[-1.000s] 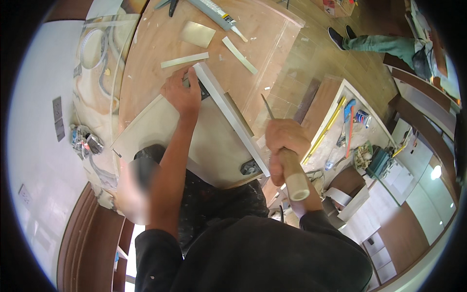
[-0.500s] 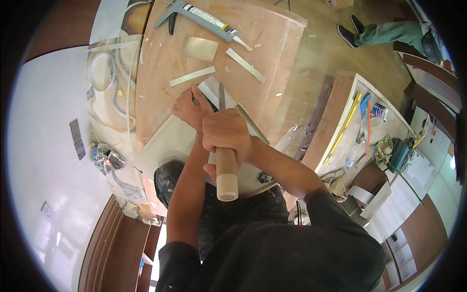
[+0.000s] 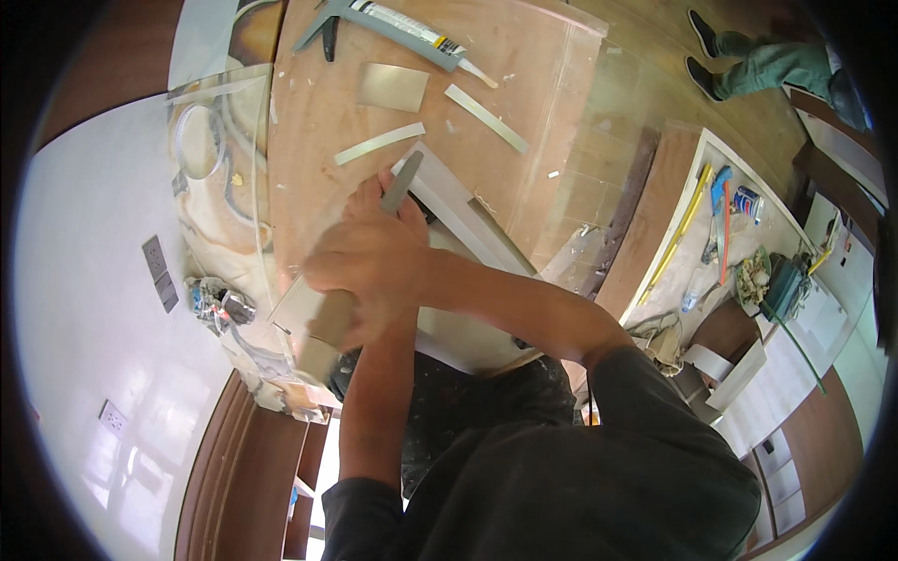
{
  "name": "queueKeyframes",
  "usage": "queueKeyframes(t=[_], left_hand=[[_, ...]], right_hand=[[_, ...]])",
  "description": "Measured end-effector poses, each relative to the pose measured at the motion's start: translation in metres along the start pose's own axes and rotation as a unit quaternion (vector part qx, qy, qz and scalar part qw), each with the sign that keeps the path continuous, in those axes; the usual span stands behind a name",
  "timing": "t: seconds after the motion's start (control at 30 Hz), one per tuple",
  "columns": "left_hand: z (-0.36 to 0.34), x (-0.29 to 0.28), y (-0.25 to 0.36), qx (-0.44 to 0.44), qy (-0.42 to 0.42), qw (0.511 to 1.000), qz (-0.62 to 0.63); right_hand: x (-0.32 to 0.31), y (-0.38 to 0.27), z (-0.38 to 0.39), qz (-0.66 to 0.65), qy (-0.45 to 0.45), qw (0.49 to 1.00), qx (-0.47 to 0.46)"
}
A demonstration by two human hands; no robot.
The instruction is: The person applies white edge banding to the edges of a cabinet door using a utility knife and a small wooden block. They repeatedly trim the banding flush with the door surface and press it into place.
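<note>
Further left than before, your right hand [image 3: 368, 260] overlaps your left hand [image 3: 361, 200], fingers wrapped round the file [image 3: 402, 181] left of centre, by the panel [image 3: 456, 338] mid-frame. Your left grip, partly hidden, I cannot tell.

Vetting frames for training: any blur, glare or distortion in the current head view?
Head view: right hand and tool handle smeared, probably by motion; caulking gun fairly crisp; bright glare patches low on the glossy white wall; straight edges bow toward the dark, rounded picture border.
</note>
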State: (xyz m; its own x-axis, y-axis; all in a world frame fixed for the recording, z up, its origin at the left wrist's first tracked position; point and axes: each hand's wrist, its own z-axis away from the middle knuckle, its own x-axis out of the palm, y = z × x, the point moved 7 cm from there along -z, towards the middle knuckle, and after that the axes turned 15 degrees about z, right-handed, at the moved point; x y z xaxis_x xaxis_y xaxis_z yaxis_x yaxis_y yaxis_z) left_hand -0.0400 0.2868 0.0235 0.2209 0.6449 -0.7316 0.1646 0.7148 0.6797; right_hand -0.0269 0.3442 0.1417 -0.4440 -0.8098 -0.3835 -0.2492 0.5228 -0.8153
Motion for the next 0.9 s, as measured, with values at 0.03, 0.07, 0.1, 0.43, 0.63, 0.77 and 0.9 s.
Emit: queueKeyframes(t=[0.03, 0.07, 0.1, 0.43, 0.63, 0.77, 0.9], left_hand=[[0.001, -0.002, -0.003, -0.043, 0.004, 0.998, 0.038], [0.002, 0.005, -0.001, -0.077, -0.002, 0.994, 0.081], [0.008, 0.018, -0.016, -0.103, 0.012, 0.992, 0.072], [-0.05, 0.024, 0.001, 0.085, -0.278, 0.931, 0.221], [-0.079, 0.037, 0.044, 0.061, -0.594, 0.801, 0.032], [-0.081, 0.049, 0.071, 0.109, -0.643, 0.754, -0.087], [-0.082, 0.059, 0.075, 0.114, -0.667, 0.719, -0.159]], right_hand=[[0.009, 0.001, -0.004, 0.009, -0.022, 1.0, 0.005], [0.008, 0.007, -0.009, 0.005, -0.007, 1.0, 0.023], [0.006, 0.016, -0.013, 0.0, 0.01, 0.999, 0.041], [-0.229, 0.06, 0.066, 0.103, 0.233, 0.958, 0.131], [-0.31, 0.041, 0.227, 0.257, 0.216, 0.899, 0.283], [-0.314, 0.024, 0.329, 0.233, 0.243, 0.844, 0.418], [-0.3, 0.009, 0.376, 0.17, 0.286, 0.818, 0.47]])
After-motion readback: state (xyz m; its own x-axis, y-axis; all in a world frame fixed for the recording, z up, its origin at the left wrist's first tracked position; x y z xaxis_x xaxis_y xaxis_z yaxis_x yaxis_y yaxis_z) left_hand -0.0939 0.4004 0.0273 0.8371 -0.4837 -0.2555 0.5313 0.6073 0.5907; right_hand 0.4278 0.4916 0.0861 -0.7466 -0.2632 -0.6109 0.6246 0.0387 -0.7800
